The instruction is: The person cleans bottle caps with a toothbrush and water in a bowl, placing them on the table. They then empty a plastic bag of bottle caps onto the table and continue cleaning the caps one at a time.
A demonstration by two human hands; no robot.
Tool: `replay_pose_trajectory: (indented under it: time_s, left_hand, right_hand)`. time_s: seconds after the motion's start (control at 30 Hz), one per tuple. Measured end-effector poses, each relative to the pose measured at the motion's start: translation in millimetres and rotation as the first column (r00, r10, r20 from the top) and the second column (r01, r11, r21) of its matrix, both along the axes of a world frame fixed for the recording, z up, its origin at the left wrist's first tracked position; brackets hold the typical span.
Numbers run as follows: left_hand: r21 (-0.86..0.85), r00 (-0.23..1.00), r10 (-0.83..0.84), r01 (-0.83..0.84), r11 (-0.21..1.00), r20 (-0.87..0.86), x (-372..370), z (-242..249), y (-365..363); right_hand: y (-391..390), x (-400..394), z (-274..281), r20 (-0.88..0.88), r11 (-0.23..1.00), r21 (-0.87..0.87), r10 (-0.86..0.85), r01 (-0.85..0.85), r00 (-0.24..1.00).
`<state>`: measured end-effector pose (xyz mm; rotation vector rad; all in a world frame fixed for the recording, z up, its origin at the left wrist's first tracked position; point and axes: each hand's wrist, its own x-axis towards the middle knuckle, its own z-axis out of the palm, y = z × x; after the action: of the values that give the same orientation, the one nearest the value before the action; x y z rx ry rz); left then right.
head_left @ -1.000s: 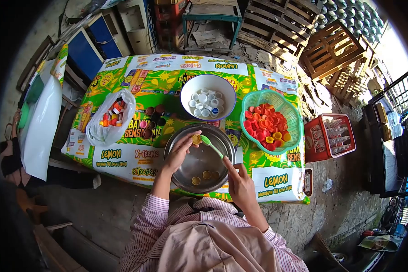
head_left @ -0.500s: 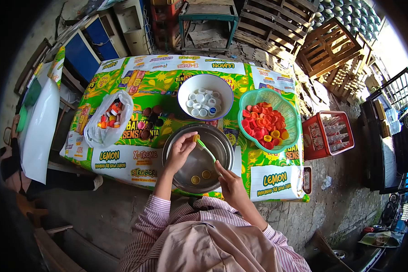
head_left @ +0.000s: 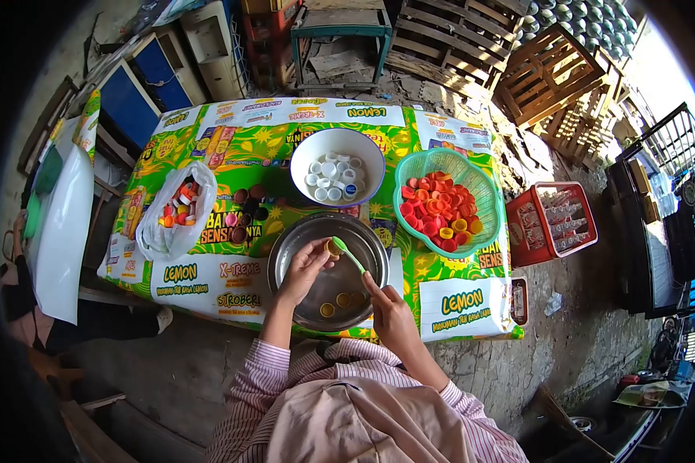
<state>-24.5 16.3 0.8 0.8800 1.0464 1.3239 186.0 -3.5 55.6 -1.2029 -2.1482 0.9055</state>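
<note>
My left hand (head_left: 304, 273) pinches a yellow bottle cap (head_left: 333, 246) above the metal bowl (head_left: 279, 266). Closed round a green-handled tool (head_left: 351, 256), my right hand (head_left: 392, 310) holds its tip against that cap. Several yellow caps (head_left: 327, 309) lie at the bottom of the metal bowl. Behind it, a white bowl (head_left: 303, 154) holds white caps (head_left: 337, 179). A green basket (head_left: 488, 189) on the right contains red caps (head_left: 438, 202) and some yellow ones. Dark and pink caps (head_left: 240, 217) rest on the tablecloth, beside a plastic bag (head_left: 162, 231) of mixed caps.
A patterned cloth (head_left: 347, 113) covers the table. Right of it stands a red crate (head_left: 529, 231) of small packets. Wooden pallets (head_left: 544, 73) and a green-framed stand (head_left: 340, 31) are behind. At the far left, part of another person (head_left: 31, 316) shows beside a white sheet.
The view has shifted slightly, so the table items appear a little further left. Both hands keep their grips, and the left wrist and cap have turned slightly. More of the other person shows at left.
</note>
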Motion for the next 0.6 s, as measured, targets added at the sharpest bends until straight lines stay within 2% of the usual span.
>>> replay_pose_trajectory:
  time_s: [0.07, 0.1, 0.2, 0.33, 0.47, 0.6]
  left_hand:
    - [-0.01, 0.973, -0.061, 0.065, 0.998, 0.221, 4, -6, 0]
    - [-0.009, 0.971, -0.054, 0.058, 0.998, 0.233, 6, -2, 0]
    - [-0.023, 0.969, -0.071, 0.079, 0.997, 0.237, 7, 2, -3]
    - [-0.069, 0.959, -0.041, 0.063, 0.996, 0.282, 11, 2, -7]
    - [-0.023, 0.949, -0.032, 0.041, 0.999, 0.315, 10, 6, -8]
    - [-0.062, 0.97, -0.026, 0.042, 0.997, 0.24, 6, 1, -11]
  right_hand:
    - [-4, -6, -2, -0.071, 1.0, -0.012, 0.022, -0.023, 0.997]
    - [-8, -6, 1, -0.027, 1.0, -0.011, 0.021, -0.022, 0.999]
    - [-6, 2, -2, -0.056, 1.0, -0.012, 0.011, -0.012, 0.998]
    - [-5, 5, 4, 0.028, 0.997, 0.029, -0.069, 0.068, 0.997]
    - [-11, 4, 3, 0.069, 0.999, 0.046, -0.009, 0.006, 0.998]
    - [-9, 4, -2, 0.097, 0.996, 0.076, -0.059, 0.052, 0.994]
